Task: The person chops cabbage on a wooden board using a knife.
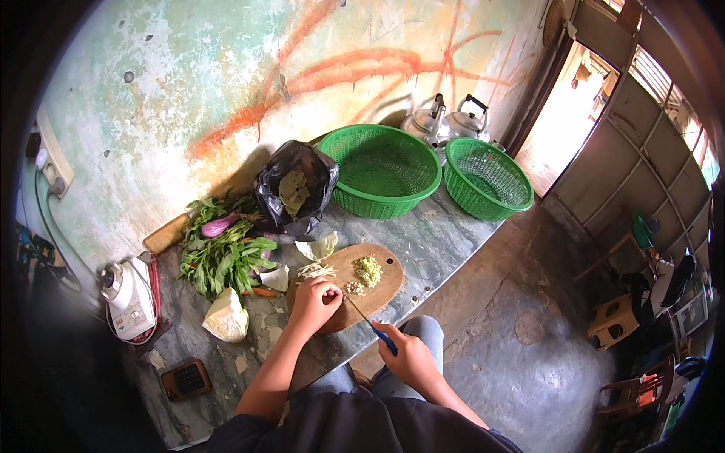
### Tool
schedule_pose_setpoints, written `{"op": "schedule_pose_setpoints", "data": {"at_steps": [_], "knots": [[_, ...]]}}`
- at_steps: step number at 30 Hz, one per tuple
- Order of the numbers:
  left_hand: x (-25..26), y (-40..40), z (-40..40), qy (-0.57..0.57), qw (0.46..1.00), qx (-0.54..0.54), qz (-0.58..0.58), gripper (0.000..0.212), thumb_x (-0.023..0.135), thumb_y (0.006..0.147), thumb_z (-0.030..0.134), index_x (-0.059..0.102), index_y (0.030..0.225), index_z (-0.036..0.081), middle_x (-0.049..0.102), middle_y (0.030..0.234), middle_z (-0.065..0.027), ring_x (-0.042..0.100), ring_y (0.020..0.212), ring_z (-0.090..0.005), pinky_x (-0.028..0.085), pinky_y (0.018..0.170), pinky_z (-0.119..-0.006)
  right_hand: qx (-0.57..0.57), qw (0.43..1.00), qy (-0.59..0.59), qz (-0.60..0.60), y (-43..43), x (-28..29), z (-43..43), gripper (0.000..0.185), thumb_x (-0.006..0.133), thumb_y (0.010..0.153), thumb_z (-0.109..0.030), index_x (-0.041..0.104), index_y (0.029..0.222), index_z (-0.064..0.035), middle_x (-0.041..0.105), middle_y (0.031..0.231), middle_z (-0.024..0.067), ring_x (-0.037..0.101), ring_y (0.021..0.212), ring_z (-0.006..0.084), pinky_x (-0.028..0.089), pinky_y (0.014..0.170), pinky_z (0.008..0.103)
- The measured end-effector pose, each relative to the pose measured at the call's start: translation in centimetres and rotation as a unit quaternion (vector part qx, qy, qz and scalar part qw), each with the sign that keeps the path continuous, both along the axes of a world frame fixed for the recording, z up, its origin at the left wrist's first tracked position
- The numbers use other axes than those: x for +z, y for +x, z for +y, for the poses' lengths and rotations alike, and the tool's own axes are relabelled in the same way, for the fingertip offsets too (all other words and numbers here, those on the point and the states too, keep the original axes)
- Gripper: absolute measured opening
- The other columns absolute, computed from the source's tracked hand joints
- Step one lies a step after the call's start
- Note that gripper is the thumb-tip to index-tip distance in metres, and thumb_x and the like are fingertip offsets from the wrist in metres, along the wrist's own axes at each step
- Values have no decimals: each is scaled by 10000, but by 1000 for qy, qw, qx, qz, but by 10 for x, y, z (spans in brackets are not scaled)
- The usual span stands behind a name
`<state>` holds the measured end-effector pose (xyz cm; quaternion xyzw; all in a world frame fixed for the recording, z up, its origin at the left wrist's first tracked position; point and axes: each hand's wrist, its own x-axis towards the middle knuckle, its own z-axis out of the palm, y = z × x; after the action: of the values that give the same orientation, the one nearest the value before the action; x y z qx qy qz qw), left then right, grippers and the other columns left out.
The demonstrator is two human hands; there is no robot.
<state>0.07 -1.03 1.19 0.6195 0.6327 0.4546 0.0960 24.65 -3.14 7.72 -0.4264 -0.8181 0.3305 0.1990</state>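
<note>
My right hand (412,358) grips the blue handle of a kitchen knife (360,311), its blade lying over the near edge of an oval wooden cutting board (391,283). My left hand (313,302) is on the board's left side by the knife tip, fingers curled; whether they pinch something cannot be seen. Thin pale shreds (315,270) lie just beyond it. Finely chopped pale green bits (368,270) form a pile on the board's right half. Loose cabbage leaves (318,247) rest at the board's far left, and a cut cabbage piece (226,317) sits further left.
Leafy greens (221,260) with a purple eggplant (218,226) lie left. Behind are a black plastic bag (266,189), a large green basket (385,206), a smaller one (481,206) and metal kettles (426,122). A white appliance base (133,308) and a phone-like object (186,380) are at left.
</note>
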Motion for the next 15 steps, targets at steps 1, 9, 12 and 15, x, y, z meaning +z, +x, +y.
{"op": "schedule_pose_setpoints", "data": {"at_steps": [1,9,12,15], "knots": [[0,0,0,0,1000,0,0,87,774,760,84,702,759,36,667,767,-75,670,682,-199,540,635,-309,-1,1000,0,6,0,-1,0,384,616,923,-158,599,1307,-161,674,773,241,662,689,405,508,638,465],[1,0,0,-21,1000,-4,-10,84,775,764,77,706,771,30,660,762,-75,666,681,-196,532,625,-307,-5,1000,-5,-5,-6,-5,4,377,600,934,-176,600,1311,-168,670,755,240,663,684,408,507,629,467],[0,-1,0,-14,1000,-11,-10,82,772,772,72,705,774,25,660,774,-77,666,689,-197,532,631,-309,-3,1000,-9,-17,0,-1,7,378,600,935,-169,598,1314,-162,675,772,241,667,682,398,507,626,453],[-1,-3,0,-34,999,-16,-30,84,770,779,68,702,777,19,660,788,-80,664,698,-199,532,640,-311,-7,1000,-19,-5,2,1,7,377,603,936,-162,598,1313,-154,679,780,234,665,664,385,507,626,433]]}}
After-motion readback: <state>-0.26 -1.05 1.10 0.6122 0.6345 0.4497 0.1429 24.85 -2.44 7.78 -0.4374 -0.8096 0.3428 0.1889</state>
